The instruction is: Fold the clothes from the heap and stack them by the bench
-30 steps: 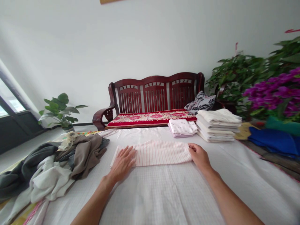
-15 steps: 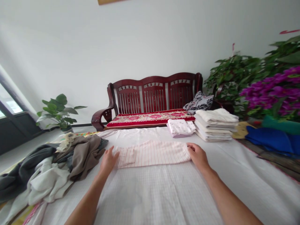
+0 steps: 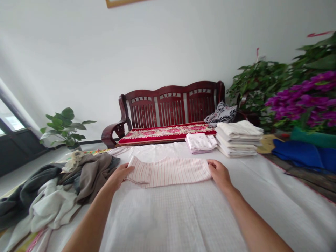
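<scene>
A pink-and-white striped cloth, folded into a long band, lies across the white checked sheet in front of me. My left hand grips the band's left end and has it raised a little off the sheet. My right hand rests on the band's right end, fingers curled over its edge and pressing it down.
A heap of unfolded grey, brown and white clothes lies at the left. A small folded pink piece and a stack of folded white cloths sit at the far right. Behind stand a red wooden bench, plants and blue fabric.
My left hand slid from lying flat on the cloth out to its left end, took hold of it and lifted it slightly. My right hand stayed at the right end.
</scene>
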Demonstrator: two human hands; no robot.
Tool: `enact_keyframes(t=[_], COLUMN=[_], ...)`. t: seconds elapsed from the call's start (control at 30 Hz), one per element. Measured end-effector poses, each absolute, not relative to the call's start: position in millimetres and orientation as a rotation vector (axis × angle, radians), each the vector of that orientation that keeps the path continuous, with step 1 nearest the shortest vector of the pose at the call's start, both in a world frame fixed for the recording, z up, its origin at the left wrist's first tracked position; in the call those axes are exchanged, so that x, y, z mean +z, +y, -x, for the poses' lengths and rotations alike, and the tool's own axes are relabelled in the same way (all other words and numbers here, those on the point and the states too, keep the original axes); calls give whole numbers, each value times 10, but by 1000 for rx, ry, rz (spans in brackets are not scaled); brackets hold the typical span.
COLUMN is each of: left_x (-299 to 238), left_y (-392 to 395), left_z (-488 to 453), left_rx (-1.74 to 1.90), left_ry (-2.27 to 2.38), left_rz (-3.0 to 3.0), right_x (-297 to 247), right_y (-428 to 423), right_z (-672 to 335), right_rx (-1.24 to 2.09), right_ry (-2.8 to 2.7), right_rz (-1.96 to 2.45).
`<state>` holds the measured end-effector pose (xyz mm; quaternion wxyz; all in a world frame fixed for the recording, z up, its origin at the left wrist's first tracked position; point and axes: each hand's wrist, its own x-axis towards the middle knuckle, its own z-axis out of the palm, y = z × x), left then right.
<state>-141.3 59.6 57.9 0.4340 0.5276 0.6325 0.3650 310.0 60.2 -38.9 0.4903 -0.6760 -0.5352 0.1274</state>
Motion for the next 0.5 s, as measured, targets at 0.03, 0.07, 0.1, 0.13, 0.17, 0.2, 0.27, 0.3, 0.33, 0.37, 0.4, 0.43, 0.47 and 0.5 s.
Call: enact_keyframes(t=[0.03,0.07,0.1,0.13,0.17,0.2,0.27,0.3,0.33,0.37,0.4,0.43,0.47,0.5], left_x=[622,660,693,720,741,754,748,728,696,654,603,547,487,428], left_y=[610,625,641,653,660,662,653,646,644,648,662,686,719,756], left_z=[1349,1272,1180,1072,950,818,554,439,348,286,258,262,295,348], left_rx=[918,931,947,964,982,993,973,942,914,903,915,952,1006,1056], left_ry=[1553,1532,1522,1519,1529,1543,1535,1486,1427,1376,1352,1367,1411,1465], left_rz=[-1317,-1320,-1325,-1337,-1353,-1372,-1404,-1406,-1402,-1396,-1402,-1428,-1467,-1510], right_x=[-392,-395,-398,-401,-404,-406,-409,-410,-410,-409,-407,-403,-395,-384], right_y=[604,607,610,613,616,619,621,620,618,616,613,609,605,599], right_z=[-3100,-3101,-3101,-3102,-3102,-3102,-3102,-3102,-3103,-3104,-3105,-3106,-3104,-3100], right_rx=[308,307,306,307,308,309,302,294,285,274,261,248,234,220], right_ry=[-1299,-1298,-1297,-1296,-1296,-1293,-1291,-1292,-1293,-1296,-1300,-1305,-1309,-1315], right_rz=[1641,1640,1636,1632,1630,1629,1637,1642,1647,1651,1655,1658,1662,1667])
